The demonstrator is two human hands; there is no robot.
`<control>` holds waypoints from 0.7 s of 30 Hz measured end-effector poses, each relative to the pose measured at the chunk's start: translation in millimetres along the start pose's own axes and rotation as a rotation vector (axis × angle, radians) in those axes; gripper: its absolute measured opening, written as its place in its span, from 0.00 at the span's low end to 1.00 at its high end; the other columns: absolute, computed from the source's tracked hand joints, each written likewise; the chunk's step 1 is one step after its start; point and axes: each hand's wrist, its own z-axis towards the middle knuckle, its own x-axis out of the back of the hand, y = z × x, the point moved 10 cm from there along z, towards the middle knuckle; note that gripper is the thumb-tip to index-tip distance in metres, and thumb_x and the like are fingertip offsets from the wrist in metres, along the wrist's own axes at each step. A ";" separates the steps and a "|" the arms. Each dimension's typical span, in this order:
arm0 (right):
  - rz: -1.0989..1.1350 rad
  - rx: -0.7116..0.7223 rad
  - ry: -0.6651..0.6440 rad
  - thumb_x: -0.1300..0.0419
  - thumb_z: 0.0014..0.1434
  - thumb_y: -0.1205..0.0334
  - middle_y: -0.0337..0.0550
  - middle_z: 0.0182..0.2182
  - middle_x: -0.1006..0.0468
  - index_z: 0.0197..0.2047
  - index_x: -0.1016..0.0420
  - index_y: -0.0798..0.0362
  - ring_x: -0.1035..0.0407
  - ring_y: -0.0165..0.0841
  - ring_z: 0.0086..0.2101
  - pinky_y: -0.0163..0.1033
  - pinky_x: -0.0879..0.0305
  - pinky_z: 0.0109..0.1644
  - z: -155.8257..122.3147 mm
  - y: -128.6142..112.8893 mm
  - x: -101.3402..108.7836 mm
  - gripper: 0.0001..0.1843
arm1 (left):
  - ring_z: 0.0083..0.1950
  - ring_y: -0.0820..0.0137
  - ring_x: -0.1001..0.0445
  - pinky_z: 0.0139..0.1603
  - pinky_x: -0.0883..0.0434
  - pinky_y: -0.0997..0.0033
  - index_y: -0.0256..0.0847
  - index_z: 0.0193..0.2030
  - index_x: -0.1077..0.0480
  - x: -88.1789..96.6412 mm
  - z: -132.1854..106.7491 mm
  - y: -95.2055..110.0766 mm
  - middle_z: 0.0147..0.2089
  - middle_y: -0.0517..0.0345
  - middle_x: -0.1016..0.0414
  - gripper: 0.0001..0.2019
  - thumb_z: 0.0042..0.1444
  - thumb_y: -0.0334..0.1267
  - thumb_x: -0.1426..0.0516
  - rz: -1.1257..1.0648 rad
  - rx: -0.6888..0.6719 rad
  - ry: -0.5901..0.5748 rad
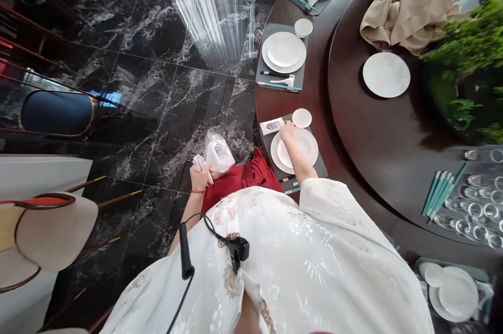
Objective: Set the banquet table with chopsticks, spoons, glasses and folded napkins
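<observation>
The left hand (200, 178) was closed around some small white packets (200, 163). A clear bag (219, 154) with white things inside was right beside its fingers, and I could not tell if the hand held the bag too. A thin red string (197, 191) went around the wrist. The right hand (288, 132) reached over the plates, and its fingertips were at the end of a flat white packet (271, 126) with a dark picture on it. I could not tell if they pinched it or just touched it. That packet lay at the corner of a gray mat (320, 169), near a small white bowl (302, 118). On the mat sat 2 white plates (308, 149), the little plate on top of the big plate.

The big round table (320, 88) was dark red-brown. Next along it, another gray mat (268, 78) had 2 stacked plates (283, 52), a bowl (303, 28) and a white spoon (286, 81). In the middle was a round board (365, 135). It had a heap of tan cloth (408, 7), 1 white plate (386, 75) and a leafy green plant (463, 25). Long green sticks (440, 191) lay in a bunch beside many clear glasses (475, 209).

Away from the table, a blue chair (58, 112) stood on the shiny black floor (157, 109). The person wore a white shirt (322, 250), with red cloth (236, 183) below it.
</observation>
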 end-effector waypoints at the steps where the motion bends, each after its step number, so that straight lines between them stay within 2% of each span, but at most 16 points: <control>1: -0.033 -0.007 0.003 0.41 0.64 0.54 0.66 0.64 0.33 0.61 0.29 0.59 0.38 0.48 0.62 0.53 0.41 0.68 -2.9 0.5 -9.0 0.26 | 0.13 0.69 0.32 0.13 0.34 0.75 0.41 0.19 0.32 0.6 3.2 2.6 0.14 0.59 0.31 0.10 0.40 0.44 0.40 -0.004 -0.003 0.014; 5: -0.231 0.045 -0.061 0.33 0.60 0.55 0.56 0.76 0.49 0.71 0.36 0.50 0.59 0.54 0.73 0.65 0.61 0.75 -9.4 1.1 -54.3 0.38 | 0.13 0.70 0.33 0.13 0.35 0.75 0.40 0.19 0.31 -7.0 14.1 10.5 0.15 0.58 0.30 0.10 0.39 0.44 0.40 -0.006 0.009 0.009; 7: -0.313 0.101 -0.124 0.30 0.58 0.57 0.52 0.77 0.53 0.72 0.37 0.47 0.64 0.57 0.74 0.67 0.64 0.75 -9.2 7.1 -71.8 0.41 | 0.12 0.71 0.34 0.12 0.37 0.76 0.40 0.19 0.31 -14.7 20.5 15.6 0.14 0.59 0.31 0.10 0.40 0.44 0.40 0.001 -0.001 -0.029; 9: -0.348 0.141 -0.158 0.30 0.58 0.59 0.52 0.78 0.54 0.72 0.36 0.47 0.65 0.57 0.74 0.67 0.62 0.75 -9.0 18.5 -79.0 0.41 | 0.12 0.71 0.34 0.11 0.38 0.76 0.40 0.19 0.32 -24.3 27.2 20.9 0.13 0.59 0.32 0.11 0.40 0.44 0.40 0.009 -0.013 -0.084; 13: -0.382 0.145 -0.107 0.31 0.59 0.59 0.52 0.77 0.51 0.71 0.35 0.47 0.62 0.54 0.74 0.64 0.57 0.74 -15.4 47.3 -74.0 0.39 | 0.12 0.72 0.34 0.12 0.38 0.77 0.39 0.19 0.32 -46.9 38.3 28.7 0.13 0.60 0.32 0.10 0.41 0.43 0.40 0.051 0.008 -0.176; 17: -0.412 0.055 -0.063 0.30 0.58 0.58 0.55 0.77 0.50 0.73 0.37 0.49 0.60 0.55 0.74 0.63 0.53 0.74 -24.1 64.2 -67.8 0.42 | 0.14 0.71 0.32 0.14 0.37 0.77 0.39 0.20 0.32 -77.7 44.1 41.2 0.15 0.60 0.30 0.09 0.42 0.40 0.38 0.075 0.000 -0.286; 19: -0.359 0.008 -0.030 0.31 0.59 0.59 0.57 0.76 0.48 0.73 0.37 0.51 0.59 0.56 0.74 0.65 0.53 0.73 -27.3 56.8 -58.1 0.41 | 0.14 0.71 0.31 0.15 0.36 0.77 0.38 0.21 0.32 -95.0 44.7 46.8 0.15 0.60 0.30 0.09 0.41 0.39 0.37 0.069 -0.003 -0.364; 21: -0.219 -0.005 0.116 0.35 0.63 0.60 0.59 0.74 0.44 0.71 0.35 0.54 0.55 0.54 0.73 0.63 0.52 0.73 -34.8 32.1 -34.0 0.35 | 0.15 0.71 0.31 0.15 0.35 0.76 0.38 0.21 0.32 -112.1 43.0 50.3 0.16 0.60 0.29 0.10 0.41 0.39 0.35 0.065 0.001 -0.455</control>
